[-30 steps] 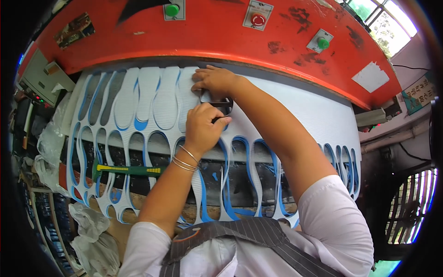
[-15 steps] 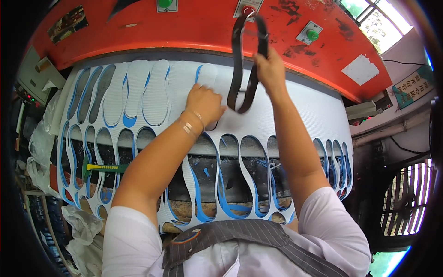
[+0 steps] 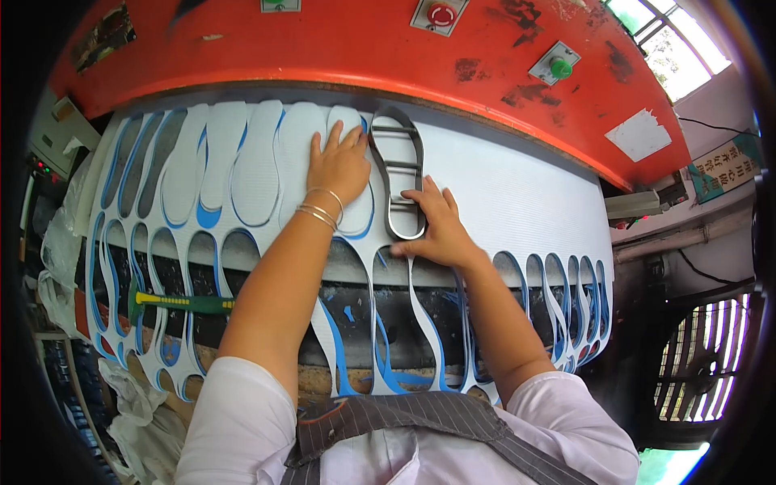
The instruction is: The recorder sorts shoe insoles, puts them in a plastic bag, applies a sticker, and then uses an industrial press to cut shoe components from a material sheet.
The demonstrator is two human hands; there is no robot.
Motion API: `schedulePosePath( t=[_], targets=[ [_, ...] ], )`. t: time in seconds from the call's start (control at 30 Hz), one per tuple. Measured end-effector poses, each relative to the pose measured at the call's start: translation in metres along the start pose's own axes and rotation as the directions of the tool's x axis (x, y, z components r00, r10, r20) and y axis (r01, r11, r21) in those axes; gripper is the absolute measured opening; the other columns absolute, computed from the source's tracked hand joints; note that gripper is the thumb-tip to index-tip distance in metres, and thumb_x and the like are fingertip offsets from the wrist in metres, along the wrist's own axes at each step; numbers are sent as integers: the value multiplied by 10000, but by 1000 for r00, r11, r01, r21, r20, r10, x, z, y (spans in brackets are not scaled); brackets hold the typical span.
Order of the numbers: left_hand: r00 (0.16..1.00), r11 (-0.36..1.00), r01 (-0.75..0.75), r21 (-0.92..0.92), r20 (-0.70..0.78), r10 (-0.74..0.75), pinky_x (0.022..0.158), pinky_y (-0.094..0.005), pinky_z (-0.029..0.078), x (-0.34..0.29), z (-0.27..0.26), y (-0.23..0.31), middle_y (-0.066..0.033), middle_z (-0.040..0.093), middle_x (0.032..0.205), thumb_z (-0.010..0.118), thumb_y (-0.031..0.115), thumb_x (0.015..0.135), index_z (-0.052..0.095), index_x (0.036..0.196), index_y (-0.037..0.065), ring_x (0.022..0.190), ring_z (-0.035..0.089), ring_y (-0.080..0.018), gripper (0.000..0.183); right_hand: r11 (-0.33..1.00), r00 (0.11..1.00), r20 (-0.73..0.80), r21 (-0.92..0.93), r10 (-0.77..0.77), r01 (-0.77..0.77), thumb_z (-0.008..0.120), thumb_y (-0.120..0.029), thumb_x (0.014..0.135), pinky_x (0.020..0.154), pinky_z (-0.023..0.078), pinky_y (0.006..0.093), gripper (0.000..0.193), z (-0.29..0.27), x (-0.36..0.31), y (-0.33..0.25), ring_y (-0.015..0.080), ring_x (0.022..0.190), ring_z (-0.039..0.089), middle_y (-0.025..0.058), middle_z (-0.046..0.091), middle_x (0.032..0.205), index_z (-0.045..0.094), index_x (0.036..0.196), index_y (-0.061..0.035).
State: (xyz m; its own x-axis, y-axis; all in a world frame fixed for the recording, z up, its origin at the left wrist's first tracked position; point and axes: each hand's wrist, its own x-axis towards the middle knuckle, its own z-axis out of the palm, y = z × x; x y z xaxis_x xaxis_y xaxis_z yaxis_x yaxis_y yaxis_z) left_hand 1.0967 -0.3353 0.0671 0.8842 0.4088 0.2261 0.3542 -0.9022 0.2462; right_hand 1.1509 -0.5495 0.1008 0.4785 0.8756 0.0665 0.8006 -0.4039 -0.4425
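Observation:
A sole-shaped metal cutting die (image 3: 402, 165) with crossbars lies on a white ribbed sheet (image 3: 517, 174), which shows blue at its cut edges. My right hand (image 3: 440, 226) is at the die's near end. Its fingers reach over the right wall and crossbar, and its thumb is by the rounded end. My left hand (image 3: 339, 171) rests flat with fingers spread on cut sole shapes, its fingertips close to the die's left wall. Several cut soles (image 3: 257, 166) lie in the sheet to the left. Sole-shaped holes run along the near part.
A red machine front (image 3: 339, 52) spans the far side, with a red push button (image 3: 442, 14) and a green one (image 3: 560, 68). A green and yellow hammer (image 3: 186, 303) lies at the left under the cut sheet. A fan (image 3: 707, 364) stands at the right.
The die has come down from the air onto the sheet, left of where it was held. My right hand has lowered toward me; my left fingers have spread out flat.

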Motion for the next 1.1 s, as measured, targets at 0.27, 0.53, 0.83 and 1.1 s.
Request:
schedulePosePath(
  t=[0.27, 0.53, 0.83, 1.1],
  targets=[
    [1000, 1000, -4, -26, 9, 5, 1136, -506, 130, 6, -1, 2, 1, 420, 1439, 432, 215, 876, 528, 1311, 128, 1391, 262, -229, 454, 999, 992, -118, 6, -33, 33, 825, -524, 570, 1107, 218, 493, 847, 7, 0, -8, 407, 1353, 306, 314, 413, 1358, 529, 1209, -53],
    [982, 758, 186, -625, 85, -171, 977, -374, 424, -4, -41, -24, -142, 657, 1068, 566, 236, 869, 684, 1060, 69, 1131, 563, -281, 280, 929, 822, -569, 291, -23, 228, 769, -464, 720, 1097, 267, 456, 888, -27, 4, 15, 357, 1327, 359, 224, 394, 1408, 380, 1377, -9],
    [758, 997, -80, 20, -649, 74, 659, -443, 414, 40, -197, -77, -147, 556, 786, 496, 228, 947, 558, 763, 24, 789, 550, -345, 282, 951, 142, -984, -143, -107, -275, 474, -449, 946, 1115, 28, 565, 673, -202, 100, 45, 416, 1398, 78, 264, 120, 1493, 260, 1429, -32],
    [990, 956, 6, -294, -133, -48, 676, -469, 438, -76, -167, -43, -199, 549, 796, 467, 290, 950, 563, 790, 38, 781, 546, -420, 314, 977, 584, -783, -151, -212, 151, 629, -168, 848, 948, 362, 453, 363, -132, 12, 16, 334, 1069, 484, 157, 553, 1137, 543, 1163, -7]
  ],
)
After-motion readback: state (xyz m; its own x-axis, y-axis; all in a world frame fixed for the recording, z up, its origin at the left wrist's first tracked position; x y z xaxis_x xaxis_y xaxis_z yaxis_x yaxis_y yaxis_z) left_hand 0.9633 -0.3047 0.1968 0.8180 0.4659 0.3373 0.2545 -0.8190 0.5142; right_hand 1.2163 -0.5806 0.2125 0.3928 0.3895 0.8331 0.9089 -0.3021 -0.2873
